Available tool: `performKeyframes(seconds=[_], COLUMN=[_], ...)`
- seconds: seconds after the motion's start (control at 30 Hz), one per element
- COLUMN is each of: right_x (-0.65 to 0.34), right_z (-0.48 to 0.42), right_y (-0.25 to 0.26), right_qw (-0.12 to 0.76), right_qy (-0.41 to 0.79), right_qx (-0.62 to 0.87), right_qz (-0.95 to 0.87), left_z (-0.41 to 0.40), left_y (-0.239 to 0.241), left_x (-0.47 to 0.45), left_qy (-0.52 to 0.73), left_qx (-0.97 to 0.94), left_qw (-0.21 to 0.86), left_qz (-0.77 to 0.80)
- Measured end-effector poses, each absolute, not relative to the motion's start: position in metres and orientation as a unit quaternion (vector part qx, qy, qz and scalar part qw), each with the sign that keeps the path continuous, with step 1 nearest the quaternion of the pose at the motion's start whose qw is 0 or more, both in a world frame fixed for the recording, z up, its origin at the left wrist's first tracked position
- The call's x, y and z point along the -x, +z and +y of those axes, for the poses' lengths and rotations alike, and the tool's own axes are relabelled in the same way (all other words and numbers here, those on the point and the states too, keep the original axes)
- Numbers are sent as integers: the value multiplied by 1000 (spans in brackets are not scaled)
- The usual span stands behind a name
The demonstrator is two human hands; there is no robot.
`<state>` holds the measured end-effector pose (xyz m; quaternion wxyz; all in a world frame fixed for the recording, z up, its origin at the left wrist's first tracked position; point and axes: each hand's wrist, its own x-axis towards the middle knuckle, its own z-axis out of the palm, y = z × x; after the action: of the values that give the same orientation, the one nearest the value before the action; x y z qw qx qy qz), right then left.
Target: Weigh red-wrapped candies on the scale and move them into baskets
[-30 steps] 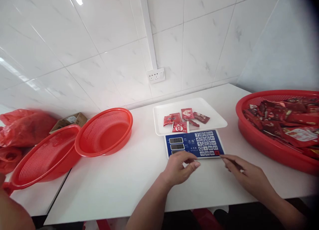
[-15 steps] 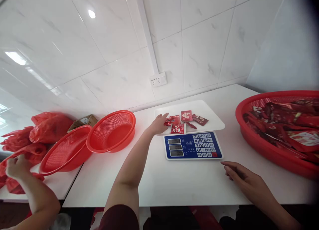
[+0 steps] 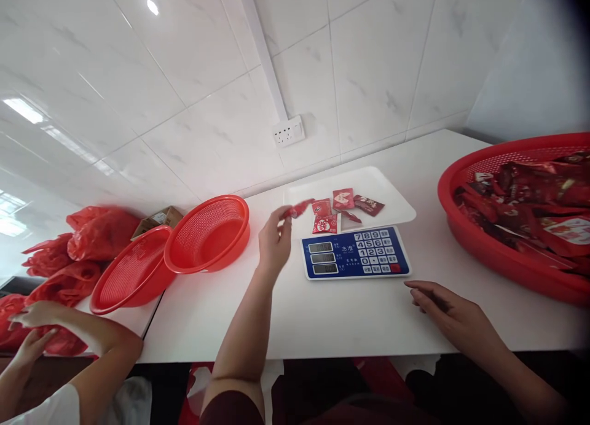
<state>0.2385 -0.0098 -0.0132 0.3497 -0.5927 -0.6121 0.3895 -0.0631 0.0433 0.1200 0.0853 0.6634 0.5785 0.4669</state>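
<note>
My left hand point(image 3: 275, 241) pinches a small, shiny red sachet point(image 3: 301, 208), blurred, seemingly just above the left edge of the flat white plastic tray point(image 3: 388, 191). My right hand point(image 3: 449, 314), thumb and forefinger slightly parted, is just beside the blue rectangular scale point(image 3: 345, 262) with white keys.

Grey-veined white tiled wall point(image 3: 378, 62) with a bright reflection point(image 3: 152, 7), a socket point(image 3: 289, 131), a white table point(image 3: 193, 320).

The white bench point(image 3: 322, 327) bears a white tray point(image 3: 396, 209) of red and maroon, white-printed packets point(image 3: 326, 225), a blue scale panel point(image 3: 345, 262) with white keys point(image 3: 371, 252), and, toward its right edge, a red basket point(image 3: 479, 247).
</note>
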Motion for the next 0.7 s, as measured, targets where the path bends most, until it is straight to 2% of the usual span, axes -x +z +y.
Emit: performKeyframes(seconds=[0.1,0.17,0.23,0.3,0.37,0.57,0.7], right_x=[-237,-234,-228,-221,-215,-209,-207], right_z=[-10,-13,-16,-19,-21,-25,-31], right_y=[-8,0,11,20,25,22,23], right_qw=[353,342,294,240,225,328,308], right_qy=[436,526,628,678,680,607,604], right_qx=[581,532,469,440,447,499,510], right_qz=[-590,-568,-547,-537,-537,-524,-529], left_z=[-9,-35,-52,-60,-63,-61,-58], left_y=[100,81,63,50,44,40,33], left_x=[37,18,1,-10,-15,-19,-25], left_qy=[452,411,387,384,391,379,348], left_qx=[-723,-763,-773,-763,-742,-584,-541], left_qw=[194,259,306,339,366,542,542], left_qz=[484,426,398,393,403,470,541])
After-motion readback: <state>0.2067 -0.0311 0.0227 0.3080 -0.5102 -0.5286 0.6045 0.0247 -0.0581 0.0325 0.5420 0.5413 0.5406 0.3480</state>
